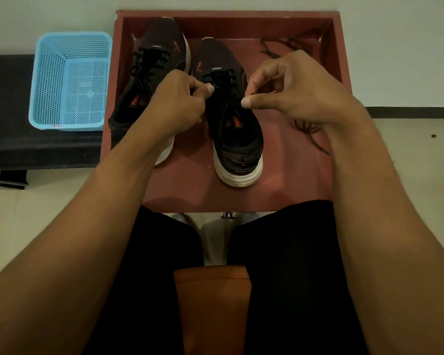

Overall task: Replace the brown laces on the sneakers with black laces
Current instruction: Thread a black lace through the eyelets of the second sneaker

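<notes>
- Pale floor tiles surround a red tray (340, 60) holding both sneakers; discarded brown laces (287, 46) lie along its right side.
- Over the nearer sneaker (237, 142), the left hand (180, 105) and right hand (296, 88) each pinch an end of the black lace (219, 74) between thumb and curled fingers.
- Pulling both ends evenly should seat the lace flat before tying; the other sneaker (162, 39) looks laced.
</notes>
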`<state>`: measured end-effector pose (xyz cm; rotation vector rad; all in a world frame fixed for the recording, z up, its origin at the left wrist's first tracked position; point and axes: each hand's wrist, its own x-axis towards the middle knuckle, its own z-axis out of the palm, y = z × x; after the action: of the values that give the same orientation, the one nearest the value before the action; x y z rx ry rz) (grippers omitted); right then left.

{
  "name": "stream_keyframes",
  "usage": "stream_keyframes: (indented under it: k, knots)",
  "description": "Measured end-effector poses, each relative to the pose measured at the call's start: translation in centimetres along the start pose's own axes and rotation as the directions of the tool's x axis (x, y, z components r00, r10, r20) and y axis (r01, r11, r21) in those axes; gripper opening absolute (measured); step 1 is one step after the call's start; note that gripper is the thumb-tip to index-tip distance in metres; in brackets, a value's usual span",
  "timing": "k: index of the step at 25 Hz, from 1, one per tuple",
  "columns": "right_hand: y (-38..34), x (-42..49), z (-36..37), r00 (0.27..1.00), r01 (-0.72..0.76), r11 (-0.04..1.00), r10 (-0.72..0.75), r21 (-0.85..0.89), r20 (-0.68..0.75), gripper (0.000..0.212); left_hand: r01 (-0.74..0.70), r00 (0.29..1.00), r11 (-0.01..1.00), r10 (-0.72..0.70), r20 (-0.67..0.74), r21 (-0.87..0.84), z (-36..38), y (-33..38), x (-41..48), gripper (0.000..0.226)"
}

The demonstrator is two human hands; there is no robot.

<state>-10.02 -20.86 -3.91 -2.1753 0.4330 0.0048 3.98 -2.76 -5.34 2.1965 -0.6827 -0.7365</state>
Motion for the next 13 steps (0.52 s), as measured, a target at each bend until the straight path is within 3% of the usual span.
stream_keyframes:
  k: [8, 13]
  knots:
    - [0.06, -0.25, -0.19, 0.997, -0.040, 0.993, 0.033, 0.108, 0.064, 0.016, 0.003, 0.998, 0.992, 0.004, -0.055, 0.127, -0.08, 0.44, -0.26, 0.028]
    - [0.10, -0.07, 0.32, 0.997, -0.060, 0.984, 0.052, 0.170, 0.048, 0.020, -0.025, 0.997, 0.996, 0.031, -0.068, 0.091, -0.32, 0.42, -0.46, 0.019]
